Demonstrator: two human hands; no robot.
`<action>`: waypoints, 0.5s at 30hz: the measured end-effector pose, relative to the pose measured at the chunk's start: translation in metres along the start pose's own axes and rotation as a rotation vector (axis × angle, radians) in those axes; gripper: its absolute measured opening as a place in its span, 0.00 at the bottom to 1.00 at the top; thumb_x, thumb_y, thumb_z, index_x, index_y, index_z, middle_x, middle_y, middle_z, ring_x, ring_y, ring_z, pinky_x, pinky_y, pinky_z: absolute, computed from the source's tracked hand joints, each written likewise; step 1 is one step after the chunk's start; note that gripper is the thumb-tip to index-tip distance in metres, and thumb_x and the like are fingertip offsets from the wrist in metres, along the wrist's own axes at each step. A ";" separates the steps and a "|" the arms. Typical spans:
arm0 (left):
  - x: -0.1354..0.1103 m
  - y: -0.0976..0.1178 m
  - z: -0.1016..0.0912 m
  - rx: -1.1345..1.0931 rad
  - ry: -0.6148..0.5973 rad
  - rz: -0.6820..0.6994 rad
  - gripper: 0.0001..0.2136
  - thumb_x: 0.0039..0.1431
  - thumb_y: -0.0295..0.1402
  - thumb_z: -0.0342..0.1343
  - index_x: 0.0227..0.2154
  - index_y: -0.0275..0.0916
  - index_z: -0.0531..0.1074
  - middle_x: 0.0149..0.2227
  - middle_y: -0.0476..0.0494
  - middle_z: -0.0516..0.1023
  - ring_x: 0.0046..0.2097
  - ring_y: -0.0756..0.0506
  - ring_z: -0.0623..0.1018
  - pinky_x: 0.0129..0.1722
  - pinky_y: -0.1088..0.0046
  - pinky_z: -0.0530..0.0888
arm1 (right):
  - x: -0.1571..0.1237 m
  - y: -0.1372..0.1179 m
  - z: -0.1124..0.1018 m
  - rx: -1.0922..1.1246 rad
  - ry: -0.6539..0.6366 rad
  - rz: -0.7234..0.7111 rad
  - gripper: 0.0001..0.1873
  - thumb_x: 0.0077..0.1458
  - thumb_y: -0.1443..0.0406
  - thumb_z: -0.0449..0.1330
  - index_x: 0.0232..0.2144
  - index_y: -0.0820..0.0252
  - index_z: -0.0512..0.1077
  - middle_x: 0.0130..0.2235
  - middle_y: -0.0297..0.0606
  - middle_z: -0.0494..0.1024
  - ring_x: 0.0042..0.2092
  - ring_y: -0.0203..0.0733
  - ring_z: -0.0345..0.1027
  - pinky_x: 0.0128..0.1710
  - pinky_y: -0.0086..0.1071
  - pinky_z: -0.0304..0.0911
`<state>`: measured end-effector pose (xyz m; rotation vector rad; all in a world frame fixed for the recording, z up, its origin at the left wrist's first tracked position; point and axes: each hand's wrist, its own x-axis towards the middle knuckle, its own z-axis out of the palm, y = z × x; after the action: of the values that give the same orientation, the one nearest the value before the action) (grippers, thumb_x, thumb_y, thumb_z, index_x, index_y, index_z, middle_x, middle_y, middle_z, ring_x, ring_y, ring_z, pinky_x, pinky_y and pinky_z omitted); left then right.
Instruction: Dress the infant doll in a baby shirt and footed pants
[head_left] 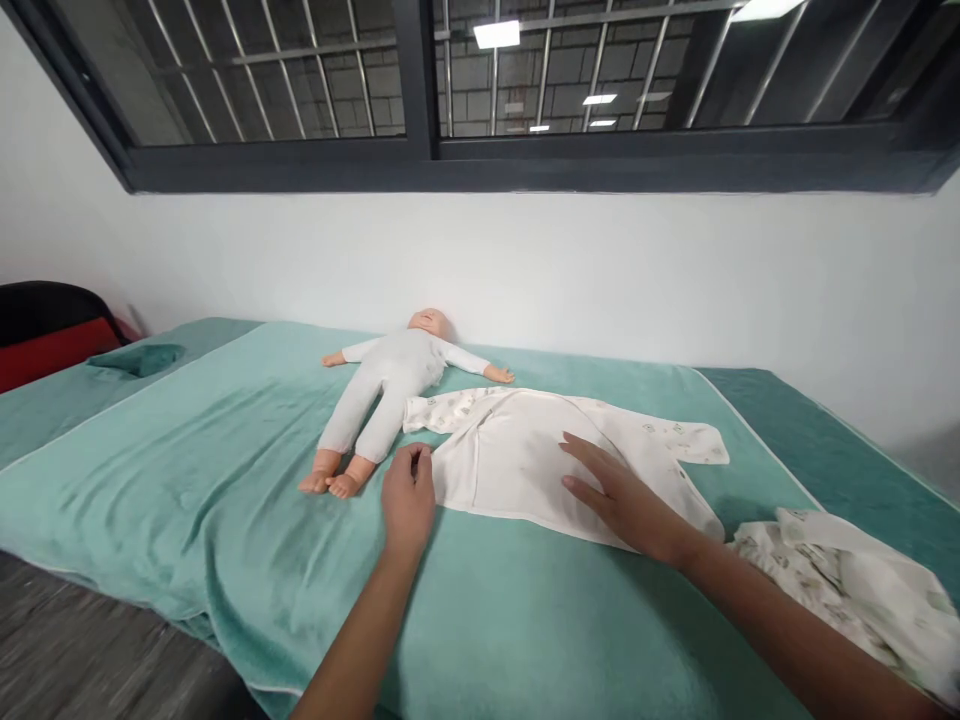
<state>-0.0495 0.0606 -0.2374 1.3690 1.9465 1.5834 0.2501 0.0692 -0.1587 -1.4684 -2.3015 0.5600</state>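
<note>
Teal blanket (225, 480) | L hand (409, 495) curled at garment (510, 450) edge | R hand (622, 495) flat atop

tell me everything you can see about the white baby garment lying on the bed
The white baby garment is a soft-looking cream cloth piece with a faint small print near its sleeves. It lies spread flat, sleeves out, on the teal blanket, right beside the doll. The right hand rests open and flat on its middle. The left hand is curled at its near edge, though a grip cannot be confirmed.
</note>
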 end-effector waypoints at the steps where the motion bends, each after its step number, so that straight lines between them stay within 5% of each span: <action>1: 0.000 0.003 -0.003 -0.056 -0.004 -0.024 0.13 0.64 0.40 0.48 0.40 0.38 0.73 0.41 0.41 0.79 0.43 0.42 0.76 0.45 0.66 0.71 | 0.008 -0.009 0.004 0.033 -0.011 0.005 0.33 0.63 0.44 0.47 0.64 0.48 0.62 0.69 0.35 0.58 0.70 0.52 0.50 0.69 0.50 0.51; 4: 0.011 0.018 -0.024 -0.159 -0.025 -0.080 0.14 0.63 0.41 0.50 0.43 0.39 0.73 0.46 0.41 0.79 0.48 0.42 0.76 0.49 0.65 0.71 | 0.048 -0.029 0.016 0.116 -0.018 0.013 0.32 0.63 0.44 0.49 0.64 0.48 0.62 0.68 0.36 0.60 0.69 0.51 0.52 0.68 0.49 0.52; 8: 0.055 0.027 -0.067 -0.098 -0.014 -0.051 0.16 0.63 0.43 0.50 0.48 0.42 0.73 0.51 0.42 0.77 0.51 0.42 0.76 0.53 0.63 0.72 | 0.138 -0.047 0.032 0.206 0.023 0.034 0.29 0.64 0.49 0.50 0.61 0.55 0.64 0.65 0.43 0.65 0.66 0.51 0.58 0.66 0.45 0.53; 12: 0.113 0.000 -0.095 0.234 -0.085 0.130 0.19 0.60 0.42 0.52 0.51 0.41 0.72 0.60 0.38 0.71 0.61 0.37 0.70 0.62 0.57 0.65 | 0.243 -0.061 0.049 0.223 0.033 0.067 0.31 0.62 0.49 0.55 0.62 0.57 0.61 0.66 0.48 0.64 0.66 0.55 0.59 0.64 0.46 0.53; 15: 0.147 -0.028 -0.097 0.340 -0.169 0.023 0.25 0.58 0.44 0.54 0.56 0.37 0.70 0.60 0.33 0.70 0.60 0.33 0.71 0.60 0.54 0.66 | 0.312 -0.067 0.063 0.253 0.035 0.097 0.39 0.61 0.47 0.55 0.65 0.65 0.54 0.66 0.57 0.63 0.65 0.60 0.59 0.63 0.48 0.53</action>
<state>-0.2074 0.1197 -0.1788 1.5978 2.1690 1.1367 0.0424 0.3196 -0.1529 -1.4585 -2.0541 0.8128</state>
